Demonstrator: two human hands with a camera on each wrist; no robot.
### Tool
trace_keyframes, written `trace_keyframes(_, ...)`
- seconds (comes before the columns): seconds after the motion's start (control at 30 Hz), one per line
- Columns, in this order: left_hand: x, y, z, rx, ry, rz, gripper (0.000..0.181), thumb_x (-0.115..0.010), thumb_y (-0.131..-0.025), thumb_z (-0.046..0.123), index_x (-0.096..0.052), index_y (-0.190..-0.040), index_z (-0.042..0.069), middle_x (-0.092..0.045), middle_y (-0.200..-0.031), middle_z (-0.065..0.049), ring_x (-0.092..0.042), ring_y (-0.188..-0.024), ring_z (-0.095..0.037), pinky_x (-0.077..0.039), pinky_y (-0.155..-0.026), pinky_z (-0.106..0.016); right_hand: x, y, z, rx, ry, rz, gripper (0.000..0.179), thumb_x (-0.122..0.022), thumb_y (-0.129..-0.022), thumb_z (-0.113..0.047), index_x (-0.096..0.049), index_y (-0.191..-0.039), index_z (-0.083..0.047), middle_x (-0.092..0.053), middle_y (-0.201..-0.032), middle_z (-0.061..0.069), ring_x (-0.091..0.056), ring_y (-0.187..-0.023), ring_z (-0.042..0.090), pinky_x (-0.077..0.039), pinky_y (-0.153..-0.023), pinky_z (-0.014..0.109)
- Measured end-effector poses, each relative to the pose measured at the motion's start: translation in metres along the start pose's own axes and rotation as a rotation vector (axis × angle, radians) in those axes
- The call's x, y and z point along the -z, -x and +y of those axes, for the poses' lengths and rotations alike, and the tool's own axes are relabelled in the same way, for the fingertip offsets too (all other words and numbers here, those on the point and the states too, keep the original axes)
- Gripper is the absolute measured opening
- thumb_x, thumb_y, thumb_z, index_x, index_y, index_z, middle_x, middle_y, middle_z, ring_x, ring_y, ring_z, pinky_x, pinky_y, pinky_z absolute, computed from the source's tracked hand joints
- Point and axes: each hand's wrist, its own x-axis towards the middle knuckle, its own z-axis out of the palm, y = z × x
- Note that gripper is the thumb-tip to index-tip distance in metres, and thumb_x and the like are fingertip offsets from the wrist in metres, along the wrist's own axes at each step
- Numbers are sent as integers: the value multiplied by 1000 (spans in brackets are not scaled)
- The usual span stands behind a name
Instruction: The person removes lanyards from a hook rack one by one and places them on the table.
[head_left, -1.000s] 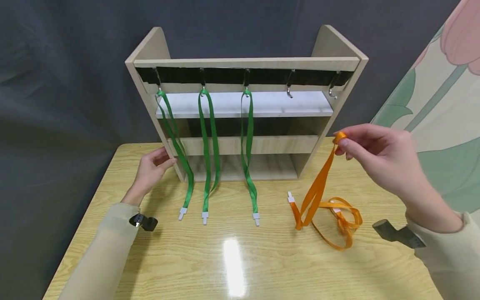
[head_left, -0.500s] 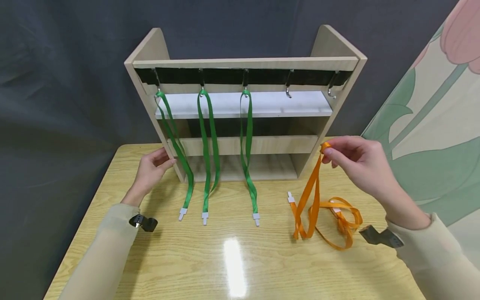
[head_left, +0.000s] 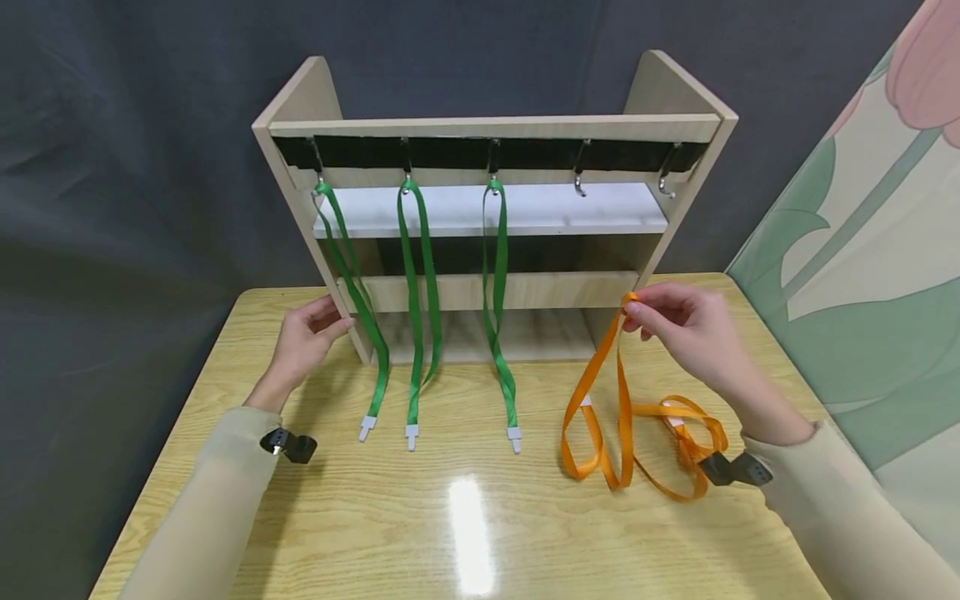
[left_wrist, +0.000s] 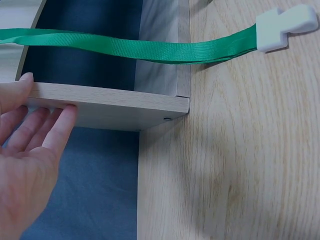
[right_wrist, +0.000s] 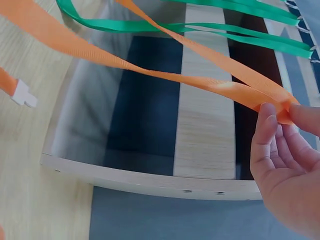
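Note:
My right hand (head_left: 686, 329) pinches the top of an orange lanyard (head_left: 577, 408) between thumb and fingertips, beside the rack's lower right side. The lanyard's loop hangs down to the table, and its white clip (right_wrist: 23, 94) shows in the right wrist view. At the left, my left hand (head_left: 303, 337) holds the side panel (left_wrist: 110, 97) of a wooden rack (head_left: 491, 125), thumb at the front edge and fingers against the outer face. Three green lanyards (head_left: 363, 312) hang from the rack's left and middle hooks. The two right hooks (head_left: 579, 179) bear nothing.
A second orange lanyard (head_left: 697, 450) lies loosely coiled on the wooden table (head_left: 360, 517), under and beside my right forearm. White clips of the green lanyards rest near the rack's front. Dark cloth (head_left: 135, 167) stands behind, and a floral cloth (head_left: 885, 275) at the right.
My right hand has moved left and slightly down toward the rack with the orange lanyard, whose loop has opened and shifted left. The left hand stays in place on the rack.

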Motion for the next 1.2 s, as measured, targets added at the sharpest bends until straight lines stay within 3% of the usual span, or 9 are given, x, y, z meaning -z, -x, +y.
trace_keyframes(0.17,0,-1,-5,-4,4,4,44,-65,-93,13,-54,-134,1,-58,-126,-17,-54,-115,-30,-49,-87,-26,-5,-4,9,-8,-30,9,15,-66,-92,-9,-69,-102,0,-69,-83,12,-62,-67,15,-51,-58,21)
trace_keyframes(0.4,-1,-2,-6,-7,7,-1,44,-65,-93,13,-54,-134,2,-58,-125,-17,-55,-114,-30,-49,-86,-24,-5,-3,20,-39,10,20,16,-65,-92,-13,-69,-101,0,-69,-84,12,-62,-68,14,-51,-59,21)
trace_keyframes(0.67,-1,5,18,2,-15,-11,42,-61,-94,4,-51,-134,-6,-55,-126,-25,-53,-114,-38,-49,-85,-24,-5,6,35,-80,85,45,18,-66,-92,-14,-68,-102,0,-69,-86,11,-61,-68,22,-51,-57,21)
trace_keyframes(0.73,0,5,18,0,-14,-9,42,-61,-94,4,-50,-134,-6,-55,-126,-25,-53,-114,-38,-49,-85,-23,-6,7,38,-88,79,51,18,-66,-92,-15,-68,-102,0,-69,-85,11,-61,-67,22,-51,-57,21)
trace_keyframes(0.93,1,-1,-1,7,-6,0,44,-64,-93,12,-54,-134,1,-57,-127,-18,-54,-114,-30,-49,-86,-23,-14,7,38,-126,-10,53,22,-65,-93,-19,-68,-102,0,-70,-85,12,-63,-69,19,-53,-60,22)
trace_keyframes(1.2,-1,-1,-5,2,-9,5,44,-65,-93,15,-54,-133,1,-58,-126,-17,-55,-114,-30,-49,-87,-25,-24,4,35,-120,-148,57,22,-63,-94,-15,-66,-103,5,-69,-89,18,-67,-74,16,-56,-65,29)
